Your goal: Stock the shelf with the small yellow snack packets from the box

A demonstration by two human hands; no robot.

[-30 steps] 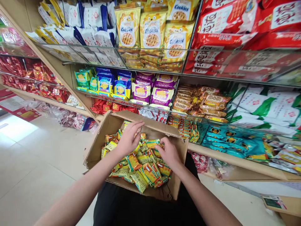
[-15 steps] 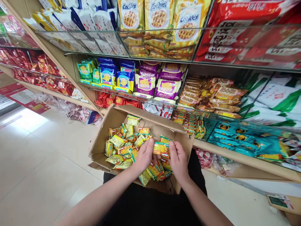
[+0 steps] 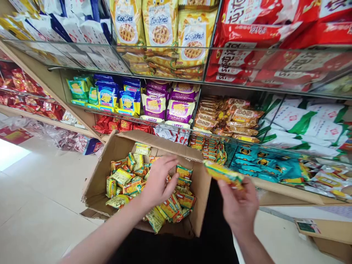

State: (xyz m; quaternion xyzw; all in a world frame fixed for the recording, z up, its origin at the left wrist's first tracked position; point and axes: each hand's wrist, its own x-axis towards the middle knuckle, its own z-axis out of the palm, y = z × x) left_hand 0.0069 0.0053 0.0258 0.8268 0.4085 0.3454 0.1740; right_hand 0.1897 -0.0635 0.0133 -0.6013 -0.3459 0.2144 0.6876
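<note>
A cardboard box (image 3: 198, 205) on my lap holds a loose heap of small yellow, orange and green snack packets (image 3: 122, 176). Over the heap is my left hand (image 3: 159, 179), its fingers apart and nothing visible between them. To the right of the box, my right hand (image 3: 240, 203) grips a yellow and green snack packet (image 3: 224, 173) between thumb and fingers; the packet is slightly blurred and tilted. Beyond the box, similar packets (image 3: 213, 149) stand in rows in a low shelf compartment.
Glass-fronted shelves (image 3: 170, 79) stretch across the front, with cookie bags (image 3: 161, 29), purple biscuit bags (image 3: 180, 106), brown packets (image 3: 242, 115) and teal packets (image 3: 261, 161). Plastic-wrapped goods (image 3: 63, 137) lie on the floor at left.
My hands have separated. My right hand has moved right, out of the box, with a packet; my left hand has let go and opened over the heap. The view has shifted right.
</note>
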